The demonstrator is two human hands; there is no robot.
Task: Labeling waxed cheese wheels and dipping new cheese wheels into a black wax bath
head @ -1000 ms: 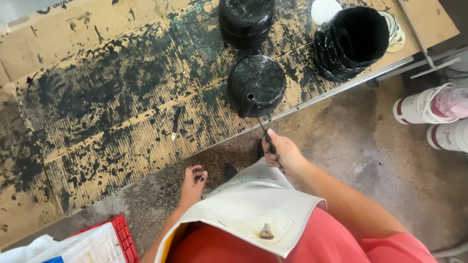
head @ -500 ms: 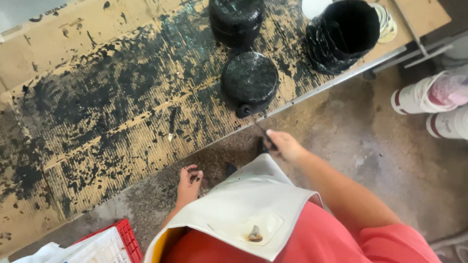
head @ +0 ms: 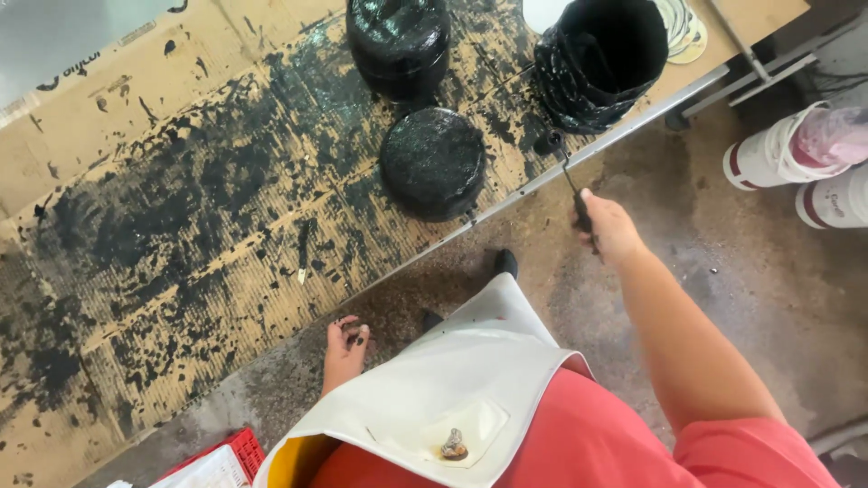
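My right hand (head: pixel 608 227) grips a small paint roller (head: pixel 562 163) by its handle; the black roller head sits at the table's edge, just below a black paint bucket (head: pixel 601 59). A round black-painted pot (head: pixel 432 163) stands on the cardboard-covered table (head: pixel 181 226), left of the roller. A second black pot (head: pixel 398 41) stands behind it. My left hand (head: pixel 345 348) hangs low by my white apron, paint-stained, fingers loosely curled, holding nothing.
The cardboard is smeared with black paint. White plastic containers (head: pixel 796 172) lie on the concrete floor at right. A red crate (head: pixel 237 452) is at bottom left. A metal bar (head: pixel 750 63) lies along the table's right end. My dark shoes (head: pixel 504 263) show below the table's edge.
My right hand moved the roller from the near pot's front up and right toward the bucket. The left hand stayed low. The view shifted slightly.
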